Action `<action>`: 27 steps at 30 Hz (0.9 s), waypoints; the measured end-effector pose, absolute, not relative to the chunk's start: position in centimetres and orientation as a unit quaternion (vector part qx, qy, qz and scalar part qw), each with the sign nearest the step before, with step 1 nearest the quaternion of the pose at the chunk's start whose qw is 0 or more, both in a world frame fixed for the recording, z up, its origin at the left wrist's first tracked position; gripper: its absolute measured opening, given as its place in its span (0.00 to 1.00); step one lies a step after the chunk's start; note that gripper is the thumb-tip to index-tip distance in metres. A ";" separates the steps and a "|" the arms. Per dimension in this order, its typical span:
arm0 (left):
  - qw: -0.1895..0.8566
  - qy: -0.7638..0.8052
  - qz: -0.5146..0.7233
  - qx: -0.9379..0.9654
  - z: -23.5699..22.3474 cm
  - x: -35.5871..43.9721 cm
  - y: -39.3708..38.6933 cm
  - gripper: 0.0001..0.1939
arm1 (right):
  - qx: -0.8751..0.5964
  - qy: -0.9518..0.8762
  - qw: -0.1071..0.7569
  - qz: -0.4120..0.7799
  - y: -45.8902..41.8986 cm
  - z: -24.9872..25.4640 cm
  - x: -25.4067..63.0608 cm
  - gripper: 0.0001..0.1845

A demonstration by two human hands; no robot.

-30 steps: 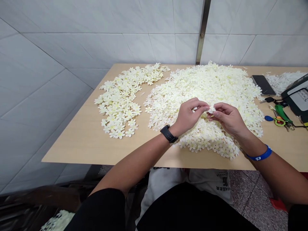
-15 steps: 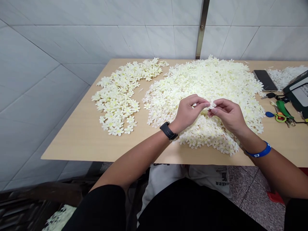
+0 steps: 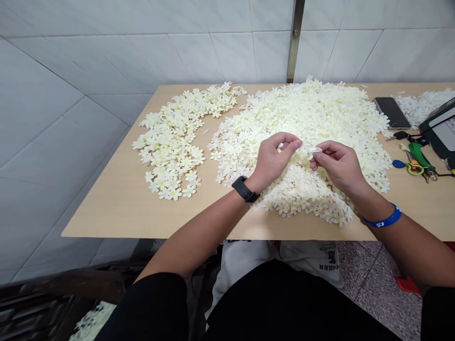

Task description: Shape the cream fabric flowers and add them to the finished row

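Observation:
My left hand [image 3: 273, 158] and my right hand [image 3: 337, 165] hover over a big heap of cream fabric flowers [image 3: 305, 118] on the wooden table [image 3: 121, 199]. Each hand pinches a small white flower piece: the left at its fingertips [image 3: 282, 146], the right one [image 3: 315, 150] between thumb and forefinger. A small gap separates the two hands. A black watch sits on my left wrist, a blue band on my right.
A thinner spread of flowers [image 3: 174, 142] lies to the left. At the right are a phone [image 3: 392, 112], keys with green and blue tags [image 3: 414, 163], a dark box [image 3: 441, 130] and a pile of white bits [image 3: 419, 105]. Tiled walls stand behind and left.
The two hands, pinched together on one flower piece before, have drawn slightly apart. The view has tilted a little.

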State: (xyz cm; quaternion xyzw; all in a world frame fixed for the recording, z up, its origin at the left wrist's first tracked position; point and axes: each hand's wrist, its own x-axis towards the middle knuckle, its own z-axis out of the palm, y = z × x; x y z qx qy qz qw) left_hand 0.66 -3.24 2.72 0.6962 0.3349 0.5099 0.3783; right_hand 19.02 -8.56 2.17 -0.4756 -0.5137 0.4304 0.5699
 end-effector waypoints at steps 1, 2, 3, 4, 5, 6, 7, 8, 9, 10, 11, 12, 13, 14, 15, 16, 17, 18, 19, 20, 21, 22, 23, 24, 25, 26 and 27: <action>0.361 0.349 0.513 0.696 2.8 0.5 -3.1 0.04 | -0.478 -0.510 0.573 0.429 -8.5 2.1 19.1 0.13; 0.342 0.359 0.517 0.698 2.8 0.4 -2.9 0.02 | -0.480 -0.506 0.575 0.427 -8.5 2.1 19.1 0.13; 0.323 0.362 0.520 0.703 2.8 0.3 -2.9 0.01 | -0.481 -0.503 0.578 0.426 -8.4 2.0 19.1 0.13; 0.307 0.357 0.522 0.711 2.8 0.3 -3.0 0.02 | -0.483 -0.499 0.580 0.426 -8.4 2.0 19.1 0.13; 0.294 0.347 0.520 0.723 2.8 0.3 -3.1 0.02 | -0.485 -0.497 0.581 0.425 -8.4 2.0 19.1 0.13; 0.283 0.334 0.515 0.737 2.7 0.4 -3.3 0.03 | -0.486 -0.495 0.581 0.426 -8.4 2.0 19.0 0.13; 0.275 0.323 0.507 0.751 2.7 0.5 -3.4 0.04 | -0.486 -0.495 0.580 0.428 -8.4 2.0 19.0 0.13; 0.268 0.314 0.497 0.763 2.6 0.7 -3.6 0.05 | -0.484 -0.495 0.580 0.430 -8.4 2.1 19.0 0.13; 0.265 0.308 0.488 0.772 2.6 0.8 -3.8 0.05 | -0.481 -0.495 0.580 0.433 -8.4 2.1 18.9 0.14; 0.265 0.305 0.484 0.777 2.6 0.9 -3.9 0.04 | -0.478 -0.495 0.581 0.436 -8.4 2.1 18.9 0.14; 0.269 0.303 0.483 0.776 2.6 1.0 -4.0 0.04 | -0.473 -0.493 0.582 0.440 -8.4 2.1 18.8 0.14; 0.277 0.302 0.485 0.773 2.7 1.0 -4.0 0.04 | -0.469 -0.491 0.584 0.445 -8.4 2.2 18.8 0.15; 0.288 0.302 0.488 0.767 2.7 1.0 -4.0 0.04 | -0.466 -0.489 0.585 0.449 -8.4 2.2 18.8 0.16; 0.300 0.303 0.491 0.760 2.8 1.0 -4.0 0.04 | -0.463 -0.486 0.586 0.454 -8.4 2.2 18.7 0.16; 0.312 0.305 0.492 0.754 2.9 0.9 -4.0 0.05 | -0.460 -0.484 0.586 0.459 -8.4 2.2 18.7 0.16; 0.323 0.306 0.491 0.749 2.9 0.9 -3.9 0.05 | -0.459 -0.481 0.586 0.462 -8.4 2.2 18.7 0.17; 0.331 0.307 0.490 0.745 3.0 0.9 -3.9 0.05 | -0.459 -0.479 0.586 0.465 -8.4 2.2 18.7 0.16; 0.337 0.310 0.490 0.742 3.0 0.8 -3.9 0.05 | -0.459 -0.477 0.586 0.467 -8.3 2.2 18.7 0.16; 0.342 0.313 0.490 0.738 3.0 0.8 -3.9 0.05 | -0.459 -0.476 0.586 0.469 -8.3 2.2 18.7 0.16; 0.345 0.318 0.491 0.734 3.0 0.8 -3.8 0.05 | -0.459 -0.475 0.586 0.470 -8.3 2.2 18.7 0.15; 0.347 0.324 0.491 0.731 2.9 0.8 -3.8 0.05 | -0.459 -0.474 0.586 0.470 -8.4 2.2 18.7 0.14; 0.350 0.329 0.489 0.728 2.9 0.8 -3.6 0.05 | -0.460 -0.473 0.586 0.470 -8.4 2.2 18.7 0.13; 0.351 0.335 0.487 0.726 2.9 0.7 -3.5 0.05 | -0.461 -0.473 0.585 0.470 -8.4 2.2 18.7 0.13; 0.349 0.342 0.484 0.726 2.8 0.6 -3.3 0.05 | -0.464 -0.474 0.584 0.468 -8.4 2.2 18.7 0.12; 0.343 0.352 0.483 0.725 2.8 0.5 -3.1 0.03 | -0.468 -0.474 0.584 0.465 -8.4 2.2 18.7 0.12; 0.333 0.365 0.484 0.722 2.8 0.4 -3.0 0.02 | -0.471 -0.474 0.584 0.461 -8.4 2.2 18.7 0.12; 0.320 0.377 0.487 0.720 2.8 0.3 -2.8 0.03 | -0.475 -0.473 0.585 0.457 -8.4 2.2 18.7 0.12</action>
